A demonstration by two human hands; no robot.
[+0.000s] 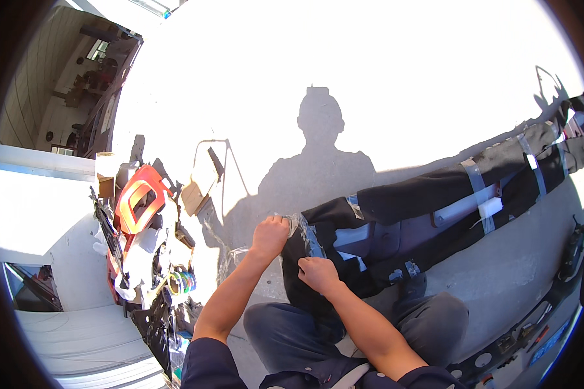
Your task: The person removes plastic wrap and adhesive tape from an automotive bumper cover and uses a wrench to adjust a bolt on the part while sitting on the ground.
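Note:
A long part wrapped in black padded cloth [405, 201] lies across from my knees to the far right, with clear tape [313, 241] stuck over its near end. My left hand [270, 236] is closed on crumpled clear tape at the left edge of that end. Just below and to the right, my right hand [318, 274] is closed at the lower end of the same tape strip, against the cloth; its fingertips are hidden. Grey and white panels [386, 237] show in the gap between the cloth-covered sides. More tape bands [477, 178] cross the wrapping farther along.
Left of me is a pile of scrap with an orange-red plastic frame [139, 200], cardboard [198, 193] and tape rolls [180, 281]. Long dark parts [522, 330] lie at the lower right. A white ledge [52, 214] and a dark doorway [78, 91] stand far left. My shadow falls on the bright ground.

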